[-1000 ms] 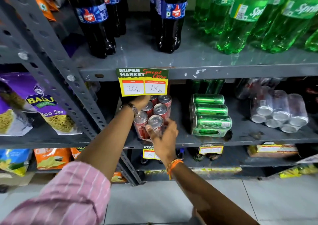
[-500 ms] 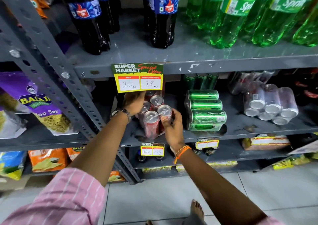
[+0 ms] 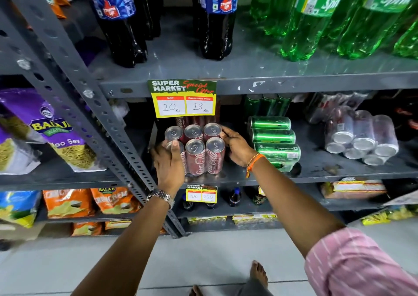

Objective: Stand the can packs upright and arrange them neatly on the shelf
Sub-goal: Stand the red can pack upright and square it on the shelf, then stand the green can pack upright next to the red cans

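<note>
A shrink-wrapped pack of red cola cans (image 3: 200,154) stands upright on the grey middle shelf (image 3: 316,171), silver tops facing up. My left hand (image 3: 168,162) grips its left front corner and my right hand (image 3: 236,146) presses its right side. To the right, a pack of green cans (image 3: 274,140) lies on its side. Farther right a pack of silver cans (image 3: 362,139) also lies tipped over, can ends facing out. More red cans stand behind the held pack, partly hidden by the price tag.
A yellow and green price tag (image 3: 183,98) hangs from the upper shelf edge above the red pack. Dark cola bottles (image 3: 117,21) and green soda bottles (image 3: 316,17) fill the upper shelf. A slotted steel post (image 3: 90,96) stands left; snack bags (image 3: 56,137) lie beyond it.
The red can pack has gone from tilted, tops facing me, to standing upright on the shelf. My left hand moved from behind the pack to its front left corner.
</note>
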The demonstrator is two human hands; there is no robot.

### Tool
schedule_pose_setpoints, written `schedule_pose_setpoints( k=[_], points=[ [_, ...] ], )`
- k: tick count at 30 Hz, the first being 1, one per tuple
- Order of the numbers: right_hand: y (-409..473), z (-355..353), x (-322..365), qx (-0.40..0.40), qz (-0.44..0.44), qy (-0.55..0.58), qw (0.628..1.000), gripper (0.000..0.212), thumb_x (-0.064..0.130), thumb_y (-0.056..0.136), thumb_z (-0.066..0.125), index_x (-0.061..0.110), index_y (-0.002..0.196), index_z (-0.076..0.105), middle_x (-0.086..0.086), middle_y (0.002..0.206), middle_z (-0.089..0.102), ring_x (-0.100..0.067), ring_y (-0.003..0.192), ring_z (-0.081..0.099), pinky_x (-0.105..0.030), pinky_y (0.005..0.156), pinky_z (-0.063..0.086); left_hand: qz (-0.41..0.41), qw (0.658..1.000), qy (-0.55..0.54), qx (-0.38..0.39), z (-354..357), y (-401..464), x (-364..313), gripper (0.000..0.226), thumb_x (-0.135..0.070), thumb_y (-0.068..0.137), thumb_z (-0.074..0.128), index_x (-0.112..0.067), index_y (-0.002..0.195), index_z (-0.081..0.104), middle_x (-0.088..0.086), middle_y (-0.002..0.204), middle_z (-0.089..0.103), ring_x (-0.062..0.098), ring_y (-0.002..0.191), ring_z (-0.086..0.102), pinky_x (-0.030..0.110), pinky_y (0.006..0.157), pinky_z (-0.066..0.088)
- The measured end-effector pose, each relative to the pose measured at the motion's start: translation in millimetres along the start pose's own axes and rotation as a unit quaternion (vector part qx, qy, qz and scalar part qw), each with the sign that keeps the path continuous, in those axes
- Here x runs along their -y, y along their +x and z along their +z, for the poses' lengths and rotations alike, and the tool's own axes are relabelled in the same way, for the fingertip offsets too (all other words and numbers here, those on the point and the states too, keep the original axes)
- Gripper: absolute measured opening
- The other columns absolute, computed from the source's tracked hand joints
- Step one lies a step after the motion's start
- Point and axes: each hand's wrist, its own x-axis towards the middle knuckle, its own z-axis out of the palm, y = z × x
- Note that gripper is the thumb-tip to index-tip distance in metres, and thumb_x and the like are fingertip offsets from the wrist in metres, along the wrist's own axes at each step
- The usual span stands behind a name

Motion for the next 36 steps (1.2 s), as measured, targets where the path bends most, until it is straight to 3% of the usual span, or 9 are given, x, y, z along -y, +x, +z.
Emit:
schedule_pose_setpoints(
  k=[3,9,12,16,23,28,32,34,36],
  points=[
    [2.9,1.3,3.1,0.003,0.005,-0.001,1.0,0.04,0.005,0.102,0.035,-0.001,0.141,0.044,-0.008,0.125,0.056,-0.008,0.1,0.057,-0.021,0.092,0.045,-0.004,1.0,0.023,0.001,1.7,-9.1,0.2,0.078,-0.058,0.098,0.022,-0.009,0.156,0.002,0.015,0.166,-0.009,0.03,0.154,-0.008,0.047,0.125,0.0],
    [-0.5,-2.0,2.2,-0.045,-0.01,-0.055,0.997,0.033,0.009,0.1,0.045,-0.001,0.13,0.055,-0.015,0.124,0.063,-0.016,0.109,0.056,-0.035,0.105,0.043,0.009,1.0,0.002,-0.002,6.3,-16.7,4.8,0.085,-0.064,0.094,0.025,-0.013,0.157,0.002,0.012,0.166,-0.01,0.031,0.154,-0.005,0.049,0.125,0.005],
    [-15.4,-6.8,8.6,-0.126,-0.063,-0.105,0.985,0.032,0.005,0.098,0.049,-0.004,0.128,0.056,-0.005,0.112,0.061,-0.012,0.102,0.054,-0.021,0.093,0.043,0.056,0.997,-0.031,-0.036,13.5,-32.5,7.7,0.088,-0.065,0.085,0.03,-0.013,0.154,0.015,0.014,0.162,0.007,0.031,0.152,0.008,0.044,0.121,0.012],
    [-49.7,-43.4,10.1,-0.19,-0.15,-0.115,0.963,0.028,-0.008,0.091,0.052,-0.003,0.115,0.065,-0.007,0.102,0.065,-0.011,0.091,0.06,-0.029,0.088,0.051,0.221,0.971,0.009,-0.094,27.1,-56.2,8.0,0.072,-0.049,0.088,0.039,-0.012,0.148,0.029,0.007,0.149,0.025,0.03,0.142,0.025,0.044,0.118,0.023],
    [-77.4,-161.5,32.5,-0.357,-0.153,0.046,0.92,0.022,-0.012,0.09,0.05,0.001,0.092,0.068,0.003,0.071,0.071,-0.005,0.068,0.065,-0.013,0.06,0.053,0.294,0.954,0.02,0.055,99.8,-97.9,-31.7,0.073,-0.051,0.087,0.061,-0.021,0.147,0.034,-0.011,0.142,0.034,0.004,0.135,0.034,0.024,0.115,0.028],
    [-47.4,-221.2,45.1,-0.246,-0.051,-0.079,0.965,0.034,-0.012,0.091,0.038,0.009,0.103,0.062,-0.001,0.082,0.062,-0.013,0.076,0.053,-0.022,0.068,0.045,0.074,0.985,0.059,0.143,182.0,-97.4,-63.7,0.127,-0.064,0.054,0.081,-0.004,0.149,0.023,0.01,0.153,0.032,0.026,0.145,0.028,0.033,0.118,0.03],
    [-13.5,-242.7,53.4,-0.144,-0.023,-0.177,0.973,0.031,-0.005,0.095,0.047,-0.01,0.125,0.056,-0.01,0.109,0.063,-0.012,0.098,0.053,0.001,0.071,0.042,-0.011,0.998,0.038,0.049,230.8,-94.5,-83.2,0.146,-0.069,0.034,0.083,0.002,0.147,0.023,0.019,0.151,0.031,0.032,0.142,0.026,0.029,0.118,0.021],
    [2.2,-250.8,52.3,-0.091,-0.017,-0.225,0.97,0.036,-0.001,0.095,0.05,-0.015,0.128,0.052,-0.02,0.125,0.058,-0.015,0.106,0.052,-0.007,0.094,0.045,-0.034,0.999,0.024,-0.007,247.6,-99.9,-91.5,0.156,-0.068,0.034,0.086,0.005,0.15,0.011,0.019,0.154,0.024,0.033,0.145,0.021,0.03,0.12,0.015],
    [10.7,-253.6,50.7,-0.048,-0.001,-0.258,0.965,0.042,0.008,0.096,0.052,-0.009,0.135,0.049,-0.015,0.138,0.052,-0.021,0.123,0.052,-0.03,0.119,0.03,-0.034,0.998,0.013,-0.06,259.2,-102.1,-95.5,0.162,-0.072,0.029,0.084,0.001,0.15,0.005,0.017,0.152,0.023,0.035,0.144,0.022,0.039,0.121,0.02]
  ],
)
